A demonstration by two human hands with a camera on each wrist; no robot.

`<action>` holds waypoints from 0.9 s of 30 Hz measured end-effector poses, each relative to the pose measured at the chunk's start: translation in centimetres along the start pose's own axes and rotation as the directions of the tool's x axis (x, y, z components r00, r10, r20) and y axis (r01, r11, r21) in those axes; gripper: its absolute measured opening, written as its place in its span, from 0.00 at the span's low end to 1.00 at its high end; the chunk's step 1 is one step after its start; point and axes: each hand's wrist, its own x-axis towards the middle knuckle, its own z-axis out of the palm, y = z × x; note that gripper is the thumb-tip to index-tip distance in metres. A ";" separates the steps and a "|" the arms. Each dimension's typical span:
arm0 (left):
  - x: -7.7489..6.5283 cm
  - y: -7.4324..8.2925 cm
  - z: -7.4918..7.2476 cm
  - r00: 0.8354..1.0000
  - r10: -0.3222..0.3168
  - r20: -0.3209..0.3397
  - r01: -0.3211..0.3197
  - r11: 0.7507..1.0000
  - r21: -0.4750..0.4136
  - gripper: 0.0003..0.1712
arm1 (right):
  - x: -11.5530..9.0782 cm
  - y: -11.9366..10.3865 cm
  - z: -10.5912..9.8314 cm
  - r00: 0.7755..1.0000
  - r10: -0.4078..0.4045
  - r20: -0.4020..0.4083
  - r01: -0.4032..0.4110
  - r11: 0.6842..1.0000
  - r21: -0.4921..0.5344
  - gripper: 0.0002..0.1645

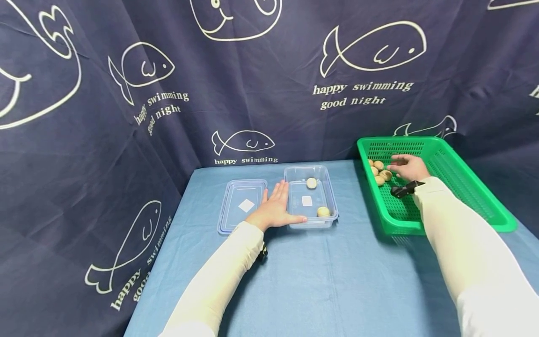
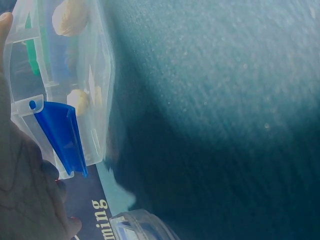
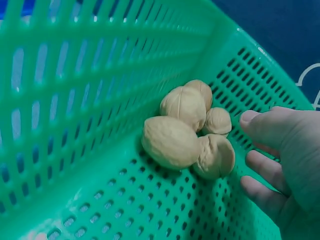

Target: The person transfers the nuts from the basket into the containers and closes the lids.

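Several walnuts (image 3: 170, 142) lie bunched against the side wall of a green basket (image 1: 467, 173). My right hand (image 1: 407, 167) is inside that basket, just to the right of the walnuts. In the right wrist view its fingers are parted and hold nothing, a small gap away from the nearest walnut. My left hand (image 1: 273, 209) rests against the left side and near corner of a clear plastic box (image 1: 331, 194), fingers stretched out. Inside the box lie two walnuts, one walnut (image 1: 311, 183) towards the back and another walnut (image 1: 323, 212) at the near right corner.
Left of the box, a clear lid (image 1: 236, 206) with a blue rim lies flat on the blue tablecloth (image 1: 320, 276). A blue clip (image 2: 62, 135) shows on the box's side. Dark cloth (image 1: 261, 93) printed with fish hangs behind the table and along its left.
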 end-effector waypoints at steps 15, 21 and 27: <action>0.1 0.2 0.0 1.000 -0.002 -0.004 0.002 1.000 0.010 0.78 | 0.6 0.5 0.0 0.976 -0.014 0.218 0.068 0.968 -0.243 0.38; 0.0 0.3 -0.1 1.000 -0.005 -0.002 0.005 1.000 0.008 0.78 | 0.9 0.8 0.1 0.982 -0.013 0.187 0.055 0.974 -0.221 0.38; -0.1 0.2 -0.1 1.000 -0.003 0.004 0.003 1.000 0.010 0.78 | 0.6 -0.2 -0.2 0.993 -0.020 0.120 0.043 0.981 -0.187 0.38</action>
